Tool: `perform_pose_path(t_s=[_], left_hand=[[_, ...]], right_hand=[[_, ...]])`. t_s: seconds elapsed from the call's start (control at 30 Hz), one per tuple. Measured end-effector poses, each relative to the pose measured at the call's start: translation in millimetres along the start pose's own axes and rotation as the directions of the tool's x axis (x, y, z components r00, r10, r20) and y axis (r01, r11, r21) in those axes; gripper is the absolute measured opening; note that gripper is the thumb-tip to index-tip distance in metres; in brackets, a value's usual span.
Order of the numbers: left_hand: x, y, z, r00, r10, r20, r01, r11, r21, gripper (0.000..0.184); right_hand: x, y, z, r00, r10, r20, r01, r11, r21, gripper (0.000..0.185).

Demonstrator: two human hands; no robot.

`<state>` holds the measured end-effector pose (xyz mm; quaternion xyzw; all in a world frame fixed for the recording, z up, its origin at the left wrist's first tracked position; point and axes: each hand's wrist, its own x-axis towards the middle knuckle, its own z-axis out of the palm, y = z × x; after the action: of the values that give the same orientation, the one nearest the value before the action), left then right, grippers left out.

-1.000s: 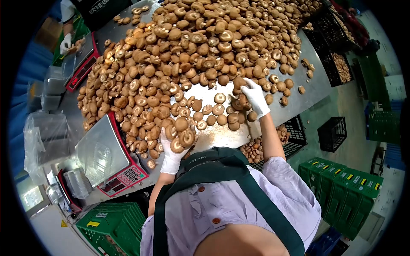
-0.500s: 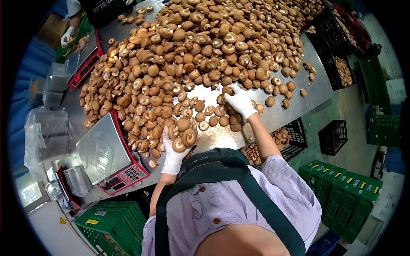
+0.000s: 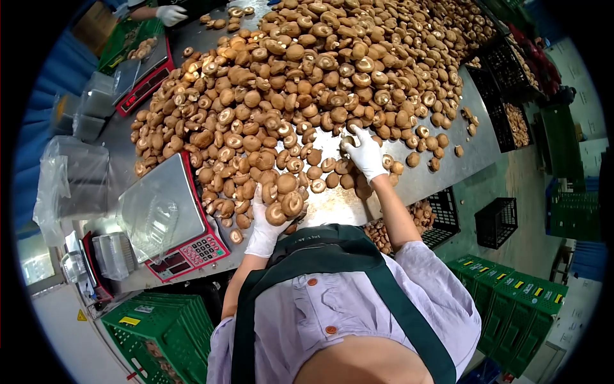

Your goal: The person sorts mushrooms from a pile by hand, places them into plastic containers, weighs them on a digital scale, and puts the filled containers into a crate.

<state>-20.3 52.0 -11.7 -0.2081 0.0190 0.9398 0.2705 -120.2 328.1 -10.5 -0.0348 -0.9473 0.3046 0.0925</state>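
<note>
A large heap of brown mushrooms covers the metal table. My left hand, in a white glove, is curled around several mushrooms near the table's front edge. To its right, my gloved right hand is at the front of the heap, its thumb and fingers around a mushroom. A loose cluster of mushrooms lies on the metal between my hands.
A red-edged scale with plastic film stands at the left, another scale behind it. A co-worker's gloved hand shows at the upper left. Black crates and green crates stand at the right, more green crates lower left.
My right hand moved left from the loose mushrooms at the right, then stayed near the heap's front edge. My left hand keeps its mushrooms. The co-worker's hand moved up and right.
</note>
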Motion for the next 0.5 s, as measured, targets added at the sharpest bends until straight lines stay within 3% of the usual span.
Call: perform_pose_path(t_s=[0.03,0.13,0.17,0.27,0.33,0.43,0.47,0.5], left_hand=[[-4,-1,3,0.996,-0.037,0.079,0.043,0.996,-0.072,0.079],[-10,1,4,0.998,0.007,0.064,-0.01,0.999,0.036,0.077],[-13,2,4,0.998,0.008,0.066,-0.01,0.999,0.037,0.077],[-23,9,3,0.999,0.029,0.016,-0.03,0.998,0.058,0.072],[-36,13,12,0.998,0.047,0.047,-0.05,0.996,0.075,0.07],[-65,24,30,0.979,0.193,-0.067,-0.173,0.958,0.229,0.07],[-73,35,20,0.979,0.205,-0.016,-0.195,0.949,0.249,0.076],[-84,45,17,0.973,0.224,-0.051,-0.208,0.954,0.216,0.078]], right_hand=[[0,-10,1,0.992,-0.098,-0.084,0.096,0.995,-0.027,0.045],[6,-35,14,0.972,-0.23,0.04,0.232,0.971,-0.062,0.043],[11,-29,33,0.933,-0.359,-0.014,0.358,0.932,-0.055,0.043],[24,-54,41,0.912,-0.294,0.285,0.343,0.929,-0.138,0.039],[32,-45,64,0.942,-0.318,0.104,0.324,0.945,-0.046,0.03],[29,-61,57,0.996,-0.091,0.005,0.091,0.994,0.061,0.024],[28,-61,59,0.999,0.031,0.039,-0.037,0.983,0.181,0.026],[24,-60,65,0.995,0.082,0.057,-0.099,0.886,0.454,0.028]])
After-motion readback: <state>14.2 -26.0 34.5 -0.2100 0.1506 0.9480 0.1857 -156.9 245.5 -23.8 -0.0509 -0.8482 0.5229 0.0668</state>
